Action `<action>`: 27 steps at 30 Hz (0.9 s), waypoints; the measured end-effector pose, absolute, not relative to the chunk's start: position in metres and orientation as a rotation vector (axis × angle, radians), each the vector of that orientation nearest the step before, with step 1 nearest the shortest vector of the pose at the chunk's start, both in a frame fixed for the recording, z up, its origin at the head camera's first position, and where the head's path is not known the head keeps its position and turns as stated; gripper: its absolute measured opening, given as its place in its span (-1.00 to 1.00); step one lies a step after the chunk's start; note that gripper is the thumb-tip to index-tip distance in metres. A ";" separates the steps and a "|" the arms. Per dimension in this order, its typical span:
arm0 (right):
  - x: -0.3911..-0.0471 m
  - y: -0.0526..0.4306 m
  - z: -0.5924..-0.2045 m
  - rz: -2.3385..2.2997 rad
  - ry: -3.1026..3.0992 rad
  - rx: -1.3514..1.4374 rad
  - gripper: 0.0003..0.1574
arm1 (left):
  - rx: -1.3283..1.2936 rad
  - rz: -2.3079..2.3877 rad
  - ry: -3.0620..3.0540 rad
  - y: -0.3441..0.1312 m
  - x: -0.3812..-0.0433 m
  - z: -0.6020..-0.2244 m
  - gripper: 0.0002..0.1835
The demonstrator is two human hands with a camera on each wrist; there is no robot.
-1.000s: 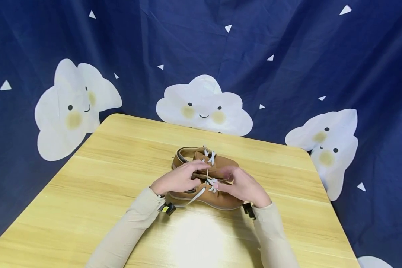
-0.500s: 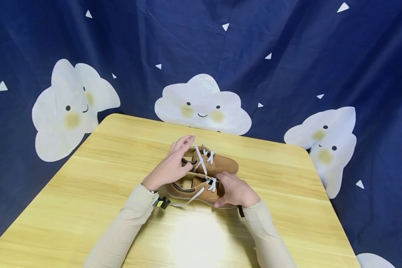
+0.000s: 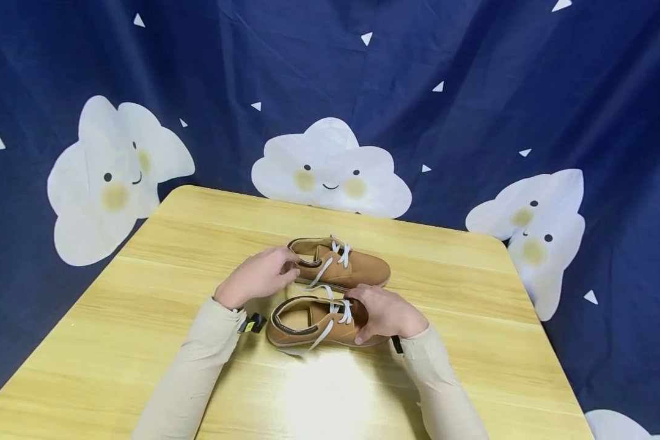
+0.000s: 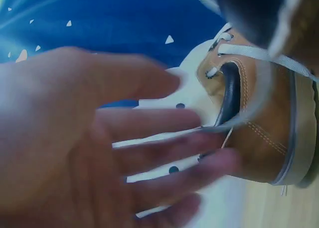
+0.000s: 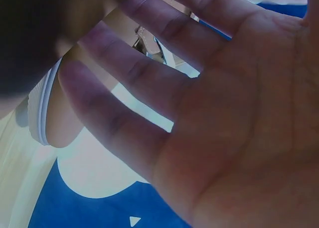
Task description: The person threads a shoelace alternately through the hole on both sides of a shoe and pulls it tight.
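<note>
Two brown lace-up shoes lie side by side on the table, toes to the right. My right hand (image 3: pixel 387 313) grips the front of the near shoe (image 3: pixel 338 333), thumb on the near side and fingers over the far side. Beside the heel of the far shoe (image 3: pixel 370 267) is my left hand (image 3: pixel 260 276), its fingers loosely extended; contact there is unclear. In the left wrist view its thumb stands apart from the fingers, and a pale shoelace (image 4: pixel 266 91) curves close to the blurred fingertips. Another loose lace end (image 3: pixel 321 333) hangs over the near shoe's side.
The shoes rest on a light wooden table (image 3: pixel 143 342) with rounded corners. A dark blue curtain (image 3: pixel 308 55) printed with white clouds and triangles hangs behind it. Black wrist devices sit at both cuffs.
My left hand raised a lace, then came down to the left, and that lace now lies between the shoes. My right hand went from the laces to the near shoe's toe. The shoes stand farther apart.
</note>
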State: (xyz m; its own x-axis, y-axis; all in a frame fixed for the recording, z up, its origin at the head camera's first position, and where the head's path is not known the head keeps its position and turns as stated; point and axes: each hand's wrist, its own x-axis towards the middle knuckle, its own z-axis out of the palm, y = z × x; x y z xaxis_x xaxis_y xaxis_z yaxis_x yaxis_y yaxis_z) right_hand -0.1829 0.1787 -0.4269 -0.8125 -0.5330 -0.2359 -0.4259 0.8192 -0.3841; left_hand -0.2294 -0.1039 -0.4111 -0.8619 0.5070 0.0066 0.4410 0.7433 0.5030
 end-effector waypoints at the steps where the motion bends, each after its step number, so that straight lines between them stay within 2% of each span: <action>1: -0.183 0.179 -0.427 -0.455 2.666 -0.725 0.06 | 0.765 0.707 2.775 -0.104 -0.228 -0.411 -0.62; 6: -0.183 0.177 -0.426 -0.478 2.654 -0.733 0.06 | 0.793 0.563 2.782 -0.098 -0.218 -0.412 -0.66; 13: -0.184 0.177 -0.425 -0.476 2.647 -0.759 0.05 | 1.221 0.792 2.673 -0.068 -0.216 -0.418 -0.65; 16: -0.184 0.177 -0.425 -0.482 2.642 -0.774 0.02 | 1.304 0.748 2.616 -0.060 -0.215 -0.425 -0.68; 22: -0.183 0.177 -0.427 -0.481 2.644 -0.779 -0.02 | 1.276 0.682 2.742 -0.055 -0.211 -0.434 -0.85; 27: -0.182 0.178 -0.425 -0.474 2.652 -0.753 0.06 | 1.177 0.643 2.818 -0.054 -0.213 -0.438 -0.89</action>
